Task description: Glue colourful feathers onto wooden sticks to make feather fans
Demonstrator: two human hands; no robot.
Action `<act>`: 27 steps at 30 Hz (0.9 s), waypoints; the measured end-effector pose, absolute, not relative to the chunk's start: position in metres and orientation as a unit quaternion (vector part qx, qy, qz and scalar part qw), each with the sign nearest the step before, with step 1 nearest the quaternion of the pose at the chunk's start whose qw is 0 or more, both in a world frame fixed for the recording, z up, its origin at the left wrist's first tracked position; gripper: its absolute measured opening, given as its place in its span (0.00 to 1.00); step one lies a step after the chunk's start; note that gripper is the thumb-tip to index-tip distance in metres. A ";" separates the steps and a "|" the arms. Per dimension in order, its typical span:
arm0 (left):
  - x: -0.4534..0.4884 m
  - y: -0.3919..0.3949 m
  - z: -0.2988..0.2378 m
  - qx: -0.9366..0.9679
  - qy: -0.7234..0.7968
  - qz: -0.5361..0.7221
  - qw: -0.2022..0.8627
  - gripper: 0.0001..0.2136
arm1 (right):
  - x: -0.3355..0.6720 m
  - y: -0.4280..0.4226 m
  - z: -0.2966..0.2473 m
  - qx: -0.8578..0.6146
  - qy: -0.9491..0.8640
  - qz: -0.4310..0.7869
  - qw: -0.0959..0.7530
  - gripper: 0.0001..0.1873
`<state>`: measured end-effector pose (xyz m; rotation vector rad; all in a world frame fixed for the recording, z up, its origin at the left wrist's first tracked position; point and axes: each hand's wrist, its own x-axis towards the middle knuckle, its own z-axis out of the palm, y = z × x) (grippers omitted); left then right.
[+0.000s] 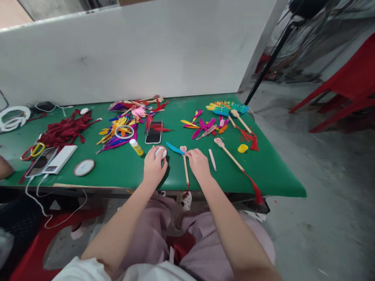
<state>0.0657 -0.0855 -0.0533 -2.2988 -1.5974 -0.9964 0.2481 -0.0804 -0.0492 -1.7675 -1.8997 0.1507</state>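
My left hand (154, 166) is closed around a small round tin (161, 152) lying on the green table. Between the fingertips of my right hand (198, 162) is the base of a blue feather (174, 148), its tip pointing left. Beneath those fingers lies a wooden fan handle (186, 169) with a pale pink, rounded head (183, 149) and a red tassel at the near end. Pale pink tweezers (212, 159) rest just right of my right hand. A yellow glue stick (136, 147), capped in white, stands left of my left hand.
Loose coloured feathers (206, 127), a finished-looking feather fan (228, 109), another tasselled handle (233, 157) and a yellow cap (243, 148) lie rightward. Leftward are a phone (153, 134), tape roll (124, 132), red ribbons (66, 127), scissors (37, 150), power bank (61, 159) and another person's hand (5, 168).
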 end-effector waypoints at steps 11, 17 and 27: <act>0.092 -0.071 -0.052 -0.857 -0.439 -0.265 0.054 0.18 | 0.248 -0.080 -0.052 -0.630 -0.723 0.079 0.271 0.09; 0.099 -0.054 -0.055 -0.858 -0.448 -0.248 0.039 0.15 | 0.249 -0.082 -0.050 -0.619 -0.727 0.093 0.282 0.09; 0.104 -0.056 -0.052 -0.855 -0.446 -0.262 0.042 0.13 | 0.259 -0.087 -0.051 -0.636 -0.701 0.093 0.308 0.09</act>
